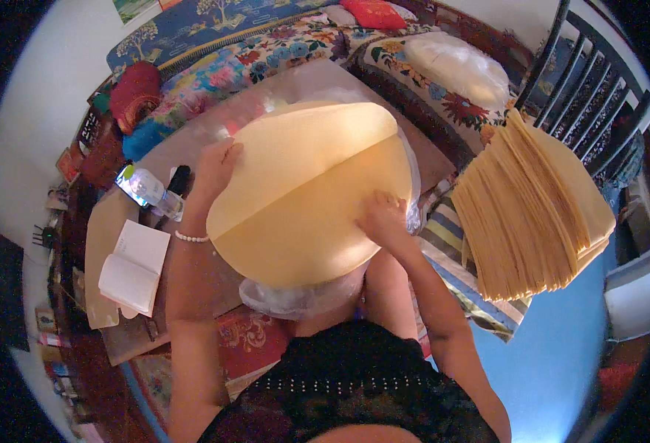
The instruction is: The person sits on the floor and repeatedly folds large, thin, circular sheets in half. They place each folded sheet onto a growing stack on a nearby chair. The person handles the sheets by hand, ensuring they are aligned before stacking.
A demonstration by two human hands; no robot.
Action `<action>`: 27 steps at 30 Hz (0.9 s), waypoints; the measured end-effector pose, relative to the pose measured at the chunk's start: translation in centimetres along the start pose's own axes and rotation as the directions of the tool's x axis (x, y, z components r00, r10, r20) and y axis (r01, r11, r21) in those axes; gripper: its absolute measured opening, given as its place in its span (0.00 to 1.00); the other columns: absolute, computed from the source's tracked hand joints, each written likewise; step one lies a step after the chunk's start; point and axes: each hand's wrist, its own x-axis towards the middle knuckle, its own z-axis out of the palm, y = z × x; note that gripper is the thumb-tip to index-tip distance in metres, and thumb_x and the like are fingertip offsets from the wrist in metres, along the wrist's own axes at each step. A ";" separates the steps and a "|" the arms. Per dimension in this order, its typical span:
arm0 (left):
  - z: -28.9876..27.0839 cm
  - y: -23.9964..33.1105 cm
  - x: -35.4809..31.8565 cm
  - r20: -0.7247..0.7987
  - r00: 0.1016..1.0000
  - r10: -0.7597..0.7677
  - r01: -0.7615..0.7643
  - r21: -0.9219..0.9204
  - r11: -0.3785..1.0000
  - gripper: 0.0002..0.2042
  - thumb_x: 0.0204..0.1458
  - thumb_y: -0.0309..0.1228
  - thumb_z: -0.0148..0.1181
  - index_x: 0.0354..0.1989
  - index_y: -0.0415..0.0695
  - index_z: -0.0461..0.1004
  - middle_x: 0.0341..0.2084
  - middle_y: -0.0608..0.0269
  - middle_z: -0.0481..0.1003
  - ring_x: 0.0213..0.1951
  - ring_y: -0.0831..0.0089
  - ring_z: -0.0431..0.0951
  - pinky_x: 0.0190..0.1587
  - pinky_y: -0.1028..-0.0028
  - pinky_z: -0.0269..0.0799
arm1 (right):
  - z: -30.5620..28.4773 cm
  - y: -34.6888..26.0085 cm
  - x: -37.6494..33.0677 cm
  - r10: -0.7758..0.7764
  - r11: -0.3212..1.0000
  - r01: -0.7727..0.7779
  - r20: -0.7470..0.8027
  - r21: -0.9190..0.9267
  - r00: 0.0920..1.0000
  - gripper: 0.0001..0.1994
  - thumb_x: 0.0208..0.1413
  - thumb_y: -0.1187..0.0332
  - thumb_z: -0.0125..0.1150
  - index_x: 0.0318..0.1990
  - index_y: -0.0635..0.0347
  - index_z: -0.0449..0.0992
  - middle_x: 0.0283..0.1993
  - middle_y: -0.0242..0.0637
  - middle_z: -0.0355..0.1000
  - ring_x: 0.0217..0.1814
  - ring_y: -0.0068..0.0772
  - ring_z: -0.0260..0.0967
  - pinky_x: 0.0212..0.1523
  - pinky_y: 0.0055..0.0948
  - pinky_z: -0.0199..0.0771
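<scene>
A large round pale-yellow sheet [295,229] lies on a stack of the same sheets over clear plastic wrap [295,299] on a low board. Its far half [306,144] is folded over toward me. My left hand [218,166] grips the folded sheet's left edge, a bead bracelet on the wrist. My right hand [380,218] presses flat on the sheet near its right rim, by the fold line.
A tall stack of yellow sheets [532,207] rests at the right on a striped cloth. A plastic bottle [148,190], a dark object and an open notebook [134,267] lie at the left. Floral cushions [281,48] and a dark chair [591,81] stand beyond.
</scene>
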 end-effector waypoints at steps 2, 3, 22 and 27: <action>-0.5 0.1 1.1 -0.062 0.993 0.099 -0.091 0.120 0.989 0.12 0.54 0.34 0.50 0.24 0.37 0.69 0.20 0.45 0.69 0.25 0.48 0.71 0.25 0.59 0.62 | 0.0 1.7 3.0 0.152 0.958 -0.131 -0.064 0.257 0.986 0.33 0.43 0.58 0.64 0.56 0.64 0.60 0.57 0.55 0.58 0.61 0.53 0.55 0.58 0.48 0.55; -0.7 0.1 1.6 -0.088 0.985 0.148 -0.131 0.180 0.975 0.12 0.54 0.34 0.50 0.24 0.37 0.69 0.20 0.44 0.69 0.25 0.47 0.71 0.25 0.59 0.62 | -1.1 2.0 4.8 0.230 0.906 -0.184 -0.077 0.381 0.970 0.34 0.42 0.61 0.65 0.56 0.67 0.58 0.57 0.56 0.58 0.60 0.55 0.55 0.58 0.45 0.57; -14.0 1.1 14.6 -0.311 0.941 0.131 -0.029 0.312 0.950 0.09 0.53 0.33 0.53 0.34 0.40 0.74 0.27 0.55 0.76 0.29 0.67 0.76 0.33 0.71 0.70 | -17.2 4.3 32.2 0.042 0.684 0.382 -0.555 0.622 0.831 0.11 0.43 0.65 0.62 0.31 0.64 0.79 0.25 0.44 0.75 0.28 0.31 0.75 0.30 0.32 0.72; -16.9 6.6 8.4 -0.507 0.827 0.244 -0.057 0.356 0.933 0.09 0.54 0.29 0.51 0.38 0.38 0.75 0.29 0.57 0.77 0.32 0.70 0.77 0.36 0.75 0.71 | -23.9 0.2 24.2 0.006 0.542 0.564 -0.674 0.623 0.739 0.09 0.48 0.72 0.60 0.37 0.65 0.78 0.33 0.36 0.76 0.35 0.26 0.72 0.39 0.27 0.70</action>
